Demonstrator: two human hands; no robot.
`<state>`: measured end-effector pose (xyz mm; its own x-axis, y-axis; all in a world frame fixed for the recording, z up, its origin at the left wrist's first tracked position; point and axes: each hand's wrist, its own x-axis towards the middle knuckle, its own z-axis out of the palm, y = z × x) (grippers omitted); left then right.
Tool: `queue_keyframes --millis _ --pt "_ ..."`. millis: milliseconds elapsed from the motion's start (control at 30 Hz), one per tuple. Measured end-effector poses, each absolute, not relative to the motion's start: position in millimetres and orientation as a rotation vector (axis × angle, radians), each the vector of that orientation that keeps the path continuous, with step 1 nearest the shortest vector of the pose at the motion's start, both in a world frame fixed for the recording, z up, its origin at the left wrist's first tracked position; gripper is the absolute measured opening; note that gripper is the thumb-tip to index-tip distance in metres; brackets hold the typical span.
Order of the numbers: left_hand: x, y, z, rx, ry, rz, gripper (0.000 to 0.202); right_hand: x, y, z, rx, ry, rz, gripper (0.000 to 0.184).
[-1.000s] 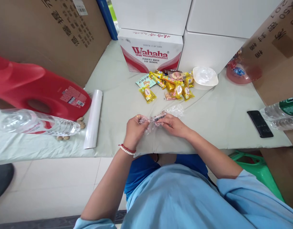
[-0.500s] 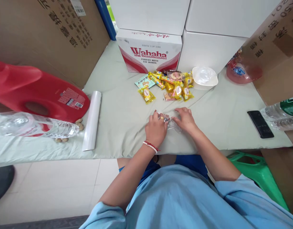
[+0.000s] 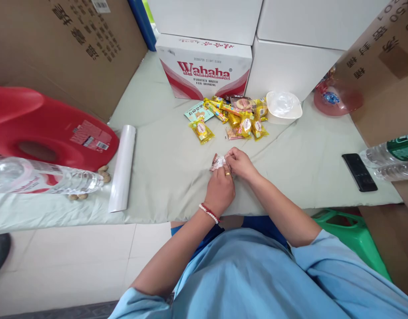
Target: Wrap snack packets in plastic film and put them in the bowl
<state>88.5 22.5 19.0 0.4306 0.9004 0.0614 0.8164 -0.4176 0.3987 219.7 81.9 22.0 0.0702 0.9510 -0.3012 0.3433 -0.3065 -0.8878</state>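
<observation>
A small clear plastic package (image 3: 218,162) with something reddish-brown in it lies at my fingertips, low over the cloth. My left hand (image 3: 220,187), with a ring and a beaded bracelet, is closed around its near side. On the other side, my right hand (image 3: 241,164) pinches the plastic between thumb and fingers. What exactly is inside the film is too small to make out. Just beyond my hands is a pile of wrapped snacks (image 3: 245,125), with a yellow packet (image 3: 202,130) and a light-blue packet (image 3: 198,111) at its left.
Behind the snacks stand a white bowl (image 3: 284,114) lined with plastic and a Wahaha carton (image 3: 204,71). To the left are a white roll (image 3: 122,168), a red jug (image 3: 87,141) and a lying water bottle (image 3: 80,179). A phone (image 3: 359,172) and bottles (image 3: 386,155) are at right.
My right hand has moved left and closed on the plastic, where its fingers were spread before. The loose film that trailed to the right is now gathered between both hands.
</observation>
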Motion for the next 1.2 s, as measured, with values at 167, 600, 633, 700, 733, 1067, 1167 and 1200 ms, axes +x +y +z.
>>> queue_keyframes --millis 167,600,633,700,733,1067,1167,1200 --pt "56.1 31.9 26.4 2.047 1.503 0.645 0.038 215.0 84.9 5.7 -1.769 -1.368 1.142 0.015" --pt "73.2 62.0 3.1 1.710 1.696 0.930 0.023 242.1 55.2 6.3 -1.392 -1.181 1.288 0.035" --pt "72.6 60.9 3.6 1.678 1.685 0.977 0.024 246.0 51.8 5.0 -1.432 -1.197 1.227 0.031" --pt "71.5 60.9 4.1 1.604 1.680 1.012 0.024 251.3 46.6 1.7 -1.518 -1.206 1.109 0.027" --pt "71.4 61.5 4.1 1.562 1.679 1.007 0.024 252.4 44.9 0.1 -1.552 -1.201 1.064 0.025" --pt "81.1 45.6 -14.1 2.184 1.453 1.280 0.031 230.9 33.9 10.5 -1.336 -0.882 1.357 0.038" --pt "81.4 38.1 -27.3 2.414 1.211 1.303 0.039 229.0 27.2 20.7 -1.222 -0.766 1.466 0.049" --pt "80.6 35.5 -30.9 2.441 1.114 1.276 0.041 229.8 25.9 21.5 -1.212 -0.736 1.472 0.051"
